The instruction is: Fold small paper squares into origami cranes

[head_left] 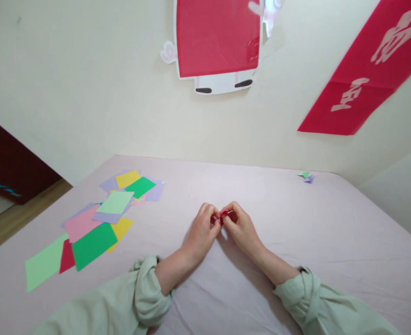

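Note:
My left hand (202, 231) and my right hand (240, 226) meet at the middle of a pale pink sheet-covered surface (296, 242). Both pinch a small folded piece of red paper (222, 216) between fingertips and thumbs. Most of the paper is hidden by my fingers. Both sleeves are pale green and rolled up at the forearm.
A loose spread of coloured paper squares (97, 223) lies to the left, in green, yellow, pink, purple and red. Two small folded paper pieces (307, 177) sit at the far right edge by the wall. Red posters (217, 37) hang on the cream wall.

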Motion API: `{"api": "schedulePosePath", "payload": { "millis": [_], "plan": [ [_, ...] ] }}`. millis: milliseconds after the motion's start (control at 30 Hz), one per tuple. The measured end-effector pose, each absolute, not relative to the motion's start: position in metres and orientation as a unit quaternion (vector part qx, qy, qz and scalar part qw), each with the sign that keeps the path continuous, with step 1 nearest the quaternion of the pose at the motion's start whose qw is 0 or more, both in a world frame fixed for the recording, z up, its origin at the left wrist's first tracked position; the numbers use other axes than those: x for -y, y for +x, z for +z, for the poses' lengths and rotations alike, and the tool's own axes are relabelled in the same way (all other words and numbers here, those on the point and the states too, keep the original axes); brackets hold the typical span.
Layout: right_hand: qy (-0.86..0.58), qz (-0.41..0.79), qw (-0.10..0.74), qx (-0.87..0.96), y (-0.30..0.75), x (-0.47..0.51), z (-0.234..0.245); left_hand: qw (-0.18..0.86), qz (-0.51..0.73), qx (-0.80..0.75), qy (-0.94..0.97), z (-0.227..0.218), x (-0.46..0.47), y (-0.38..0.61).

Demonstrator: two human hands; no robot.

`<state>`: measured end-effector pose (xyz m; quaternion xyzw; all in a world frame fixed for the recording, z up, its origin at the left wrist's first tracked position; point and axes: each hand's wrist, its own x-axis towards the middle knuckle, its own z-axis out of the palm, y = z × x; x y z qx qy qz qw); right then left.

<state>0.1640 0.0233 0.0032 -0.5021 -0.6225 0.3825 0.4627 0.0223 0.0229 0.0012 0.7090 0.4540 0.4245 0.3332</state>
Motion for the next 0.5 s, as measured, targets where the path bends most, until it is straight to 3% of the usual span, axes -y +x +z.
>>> {"api": "schedulePosePath", "payload": {
  "millis": [500],
  "plan": [
    [-0.432, 0.466, 0.513, 0.577, 0.1661, -0.0291, -0.0035, 0.378, 0.455, -0.445, 0.672, 0.0028, -0.0211, 0.0217]
  ]
}}
